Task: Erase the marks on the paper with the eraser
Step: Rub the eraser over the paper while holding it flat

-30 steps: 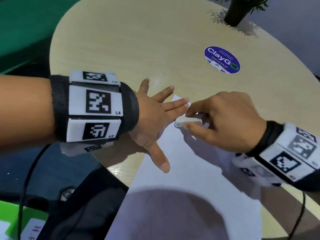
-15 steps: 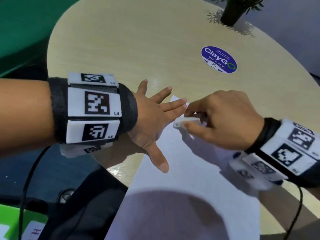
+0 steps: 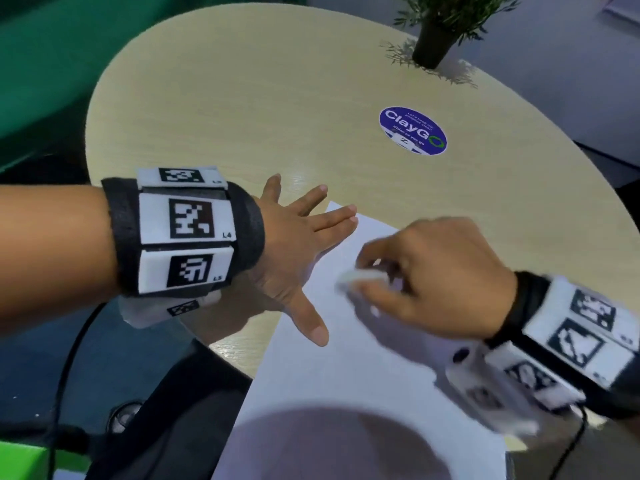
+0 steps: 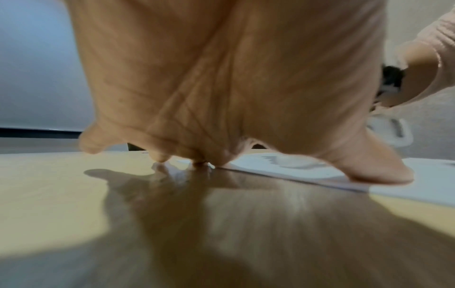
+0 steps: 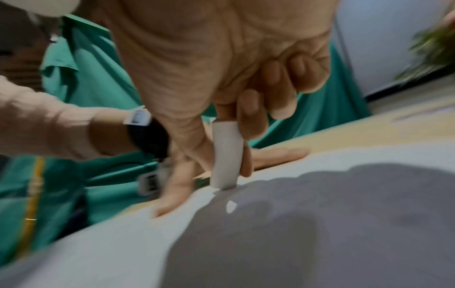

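A white sheet of paper (image 3: pixel 346 368) lies on the round pale wooden table (image 3: pixel 263 109), running toward me. My left hand (image 3: pixel 304 247) lies flat with its fingers spread, pressing the paper's far left corner and edge; its thumb (image 4: pixel 376 169) rests on the sheet (image 4: pixel 418 183). My right hand (image 3: pixel 426 278) pinches a white eraser (image 3: pixel 360 277) between thumb and fingers, blurred by motion. In the right wrist view the eraser (image 5: pixel 225 155) stands on end with its tip on the paper (image 5: pixel 123 243). No marks on the paper can be made out.
A blue round ClayGo sticker (image 3: pixel 412 130) sits on the table beyond the hands. A potted plant (image 3: pixel 436 32) stands at the far edge. A dark shadow covers the near part of the sheet. Green seating lies to the left, with cables below the table edge.
My right hand has drawn the eraser back along the paper, away from my left fingertips and toward me. The left hand has stayed flat on the corner.
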The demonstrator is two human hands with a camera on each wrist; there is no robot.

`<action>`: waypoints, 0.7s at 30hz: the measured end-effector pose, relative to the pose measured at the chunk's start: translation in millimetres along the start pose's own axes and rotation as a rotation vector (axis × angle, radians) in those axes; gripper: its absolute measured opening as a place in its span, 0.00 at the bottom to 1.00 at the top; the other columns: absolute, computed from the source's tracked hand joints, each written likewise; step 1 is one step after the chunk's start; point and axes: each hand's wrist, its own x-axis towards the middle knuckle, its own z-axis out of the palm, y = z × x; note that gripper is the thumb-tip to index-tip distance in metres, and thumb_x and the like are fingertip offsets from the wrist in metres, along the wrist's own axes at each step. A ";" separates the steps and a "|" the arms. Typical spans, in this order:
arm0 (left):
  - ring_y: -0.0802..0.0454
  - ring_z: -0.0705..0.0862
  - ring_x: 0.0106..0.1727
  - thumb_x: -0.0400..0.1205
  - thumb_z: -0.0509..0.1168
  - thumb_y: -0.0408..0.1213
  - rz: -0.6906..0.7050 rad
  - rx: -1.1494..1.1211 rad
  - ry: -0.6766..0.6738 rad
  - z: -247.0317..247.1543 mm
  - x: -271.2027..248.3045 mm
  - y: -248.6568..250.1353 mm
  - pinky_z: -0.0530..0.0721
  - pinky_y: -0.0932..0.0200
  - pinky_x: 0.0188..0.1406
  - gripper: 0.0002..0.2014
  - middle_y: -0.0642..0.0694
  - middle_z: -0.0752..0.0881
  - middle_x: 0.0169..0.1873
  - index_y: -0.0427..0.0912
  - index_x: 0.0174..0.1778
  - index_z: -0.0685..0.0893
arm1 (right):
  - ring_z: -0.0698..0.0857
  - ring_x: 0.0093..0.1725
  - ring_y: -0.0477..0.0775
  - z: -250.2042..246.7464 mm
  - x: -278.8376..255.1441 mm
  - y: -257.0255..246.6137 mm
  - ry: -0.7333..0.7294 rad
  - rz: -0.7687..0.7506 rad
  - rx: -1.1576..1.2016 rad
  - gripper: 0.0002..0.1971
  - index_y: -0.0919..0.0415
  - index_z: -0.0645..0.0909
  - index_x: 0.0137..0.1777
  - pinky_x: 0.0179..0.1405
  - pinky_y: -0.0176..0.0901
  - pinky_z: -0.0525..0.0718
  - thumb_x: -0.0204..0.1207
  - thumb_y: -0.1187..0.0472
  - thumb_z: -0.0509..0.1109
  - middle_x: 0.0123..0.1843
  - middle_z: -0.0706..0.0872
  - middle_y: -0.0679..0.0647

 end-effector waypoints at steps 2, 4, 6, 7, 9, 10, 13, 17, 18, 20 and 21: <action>0.46 0.32 0.83 0.40 0.28 0.89 0.033 -0.100 0.152 8.5 4.2 0.8 0.38 0.21 0.72 0.72 0.62 0.31 0.79 0.51 0.80 0.28 | 0.76 0.26 0.45 -10.9 -4.3 21.1 0.082 0.139 0.014 0.18 0.45 0.85 0.42 0.26 0.38 0.62 0.70 0.37 0.58 0.21 0.77 0.40; 0.48 0.36 0.84 0.39 0.20 0.87 0.037 -0.119 0.219 11.5 7.0 0.1 0.36 0.21 0.72 0.70 0.63 0.37 0.79 0.51 0.79 0.32 | 0.74 0.25 0.42 -22.7 -21.9 35.4 0.137 0.234 0.086 0.16 0.43 0.83 0.43 0.25 0.40 0.64 0.70 0.37 0.59 0.21 0.75 0.42; 0.50 0.33 0.83 0.31 0.19 0.86 0.015 -0.076 0.220 6.6 10.2 -0.2 0.36 0.23 0.72 0.74 0.67 0.31 0.76 0.53 0.78 0.29 | 0.77 0.31 0.43 -29.6 -49.0 36.8 0.096 0.253 0.125 0.15 0.39 0.81 0.45 0.26 0.43 0.71 0.71 0.36 0.57 0.27 0.79 0.39; 0.50 0.34 0.83 0.30 0.20 0.86 0.000 -0.068 0.218 3.8 12.1 -2.0 0.36 0.23 0.72 0.77 0.67 0.32 0.76 0.53 0.81 0.32 | 0.78 0.35 0.42 -29.9 -62.0 34.4 0.060 0.232 0.135 0.14 0.39 0.80 0.47 0.29 0.46 0.76 0.73 0.36 0.57 0.32 0.80 0.37; 0.50 0.39 0.83 0.34 0.25 0.88 -0.005 -0.050 0.234 -5.5 14.6 -4.1 0.40 0.23 0.71 0.78 0.66 0.40 0.77 0.52 0.84 0.45 | 0.79 0.45 0.40 -27.1 -82.0 26.6 -0.028 0.131 0.180 0.12 0.39 0.79 0.50 0.38 0.48 0.81 0.76 0.38 0.58 0.45 0.81 0.32; 0.51 0.41 0.82 0.37 0.27 0.89 -0.001 -0.059 0.239 -9.4 14.9 -4.6 0.44 0.23 0.70 0.78 0.65 0.45 0.78 0.50 0.84 0.51 | 0.79 0.51 0.40 -23.9 -89.9 22.5 -0.075 0.082 0.203 0.12 0.40 0.80 0.52 0.43 0.47 0.82 0.77 0.39 0.59 0.52 0.81 0.30; 0.56 0.31 0.79 0.33 0.35 0.89 -0.007 -0.079 0.191 -16.4 19.8 -5.0 0.41 0.31 0.73 0.79 0.67 0.32 0.75 0.52 0.84 0.38 | 0.75 0.61 0.37 -15.1 -102.3 10.5 -0.220 0.035 0.262 0.17 0.39 0.79 0.58 0.49 0.39 0.81 0.78 0.36 0.56 0.63 0.79 0.27; 0.59 0.25 0.79 0.48 0.51 0.87 0.016 -0.124 0.010 -24.7 -0.2 -4.5 0.38 0.35 0.79 0.70 0.66 0.24 0.76 0.57 0.77 0.23 | 0.73 0.60 0.37 -5.1 -103.1 7.6 -0.266 0.051 0.214 0.21 0.36 0.74 0.58 0.46 0.41 0.81 0.77 0.31 0.46 0.54 0.85 0.35; 0.60 0.24 0.78 0.50 0.55 0.86 0.012 -0.144 -0.027 -24.7 -8.6 -4.1 0.38 0.36 0.80 0.70 0.66 0.24 0.77 0.57 0.78 0.24 | 0.73 0.59 0.37 -3.7 -103.2 8.7 -0.251 0.055 0.222 0.23 0.36 0.74 0.59 0.45 0.41 0.81 0.77 0.30 0.43 0.53 0.85 0.35; 0.63 0.21 0.76 0.56 0.58 0.85 0.004 -0.195 -0.123 -19.6 -23.0 -2.6 0.36 0.39 0.80 0.67 0.67 0.22 0.75 0.58 0.78 0.24 | 0.74 0.58 0.36 -2.0 -104.4 11.0 -0.235 0.059 0.237 0.25 0.37 0.74 0.59 0.43 0.41 0.82 0.77 0.29 0.41 0.52 0.86 0.35; 0.64 0.20 0.75 0.59 0.58 0.83 0.004 -0.232 -0.170 -16.7 -27.6 -1.6 0.34 0.39 0.80 0.65 0.68 0.20 0.74 0.60 0.78 0.24 | 0.75 0.57 0.37 -2.4 -104.7 11.4 -0.235 0.052 0.233 0.25 0.38 0.75 0.57 0.42 0.41 0.82 0.77 0.30 0.41 0.51 0.86 0.35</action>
